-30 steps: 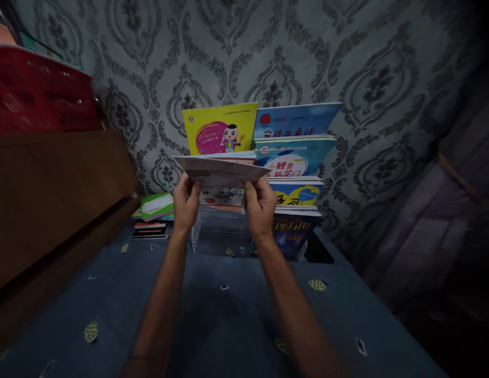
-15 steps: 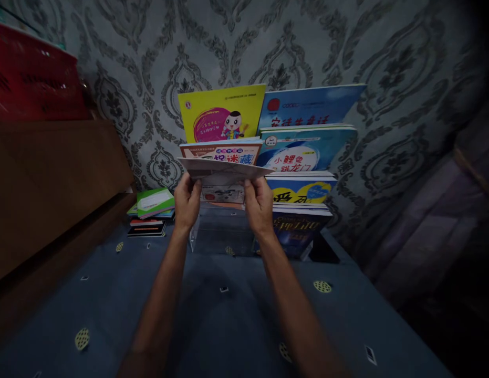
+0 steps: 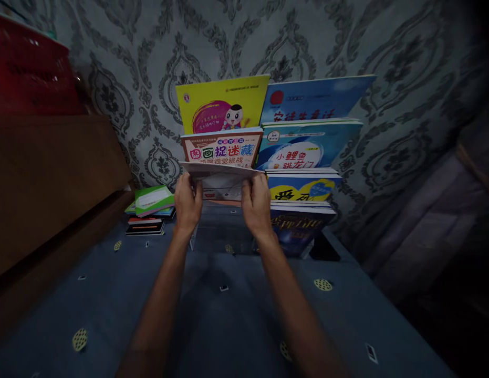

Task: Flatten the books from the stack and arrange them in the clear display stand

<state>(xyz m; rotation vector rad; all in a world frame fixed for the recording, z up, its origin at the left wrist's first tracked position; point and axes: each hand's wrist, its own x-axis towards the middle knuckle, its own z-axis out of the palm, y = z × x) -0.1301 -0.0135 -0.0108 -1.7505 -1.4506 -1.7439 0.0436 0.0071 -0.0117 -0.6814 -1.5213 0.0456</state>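
A pale thin book is gripped at its two sides, its top edge tilted toward me. My left hand is closed on its left side and my right hand on its right side. Directly behind it stands a book with a reddish-brown border, and behind that a yellow book with a cartoon child. Below the hands, the lower front tier of a clear stand shows. The stand's right column bears a blue book, a teal book, a blue-and-yellow book and a dark blue book.
Left of the stand lies a small pile of books, a green one on top. A brown wooden box with a red bag on it fills the left side. Patterned wallpaper is behind, and pale cloth hangs at the right.
The pale book has moved down a little between my hands, and more of the reddish-brown bordered cover behind it shows. My view has shifted slightly.
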